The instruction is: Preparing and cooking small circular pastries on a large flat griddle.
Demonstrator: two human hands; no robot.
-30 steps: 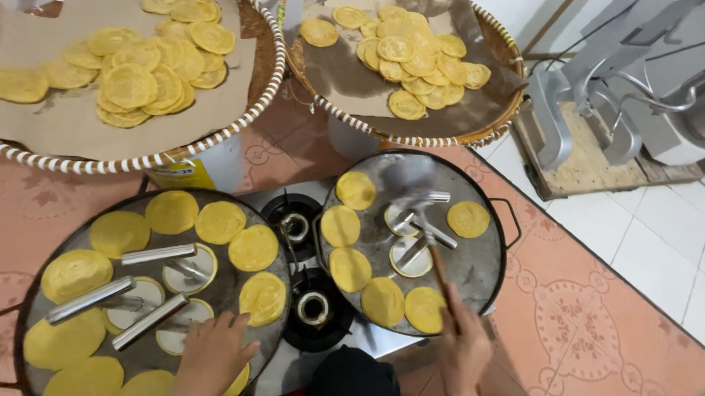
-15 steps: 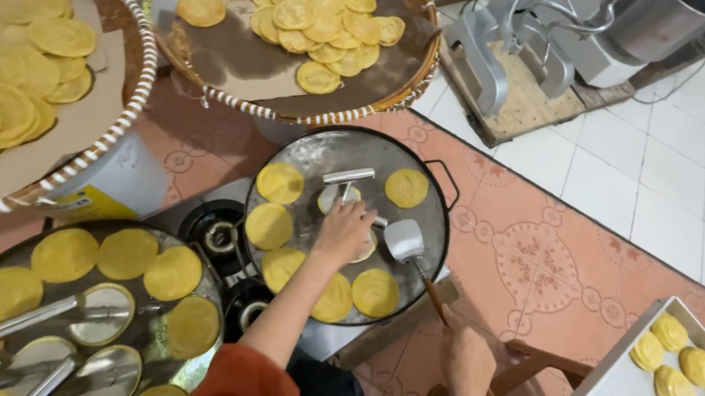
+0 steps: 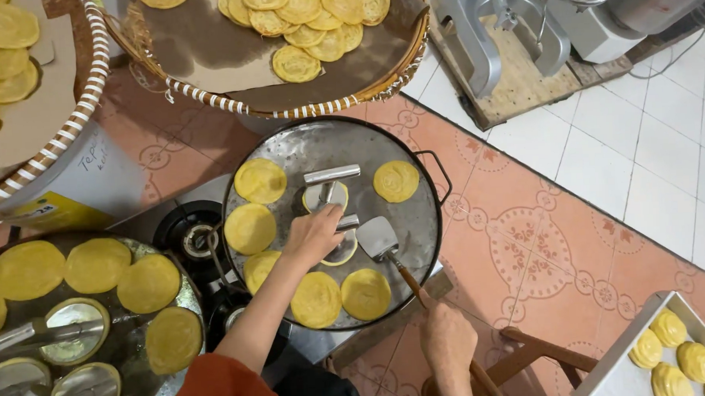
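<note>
The left hand [image 3: 316,234] grips a metal press [image 3: 346,229] on the round pan [image 3: 288,149]; the right hand [image 3: 447,343] holds a spatula [image 3: 377,238], blade just right of the press, handle slanting back.

A single head-worn view looks steeply down from above, fairly near, onto the right griddle pan [image 3: 319,148] at centre, with woven trays [image 3: 287,106] far and tiled floor [image 3: 648,156] right.

Patterned terracotta floor [image 3: 541,238] beside white tiles [image 3: 648,164]
</note>
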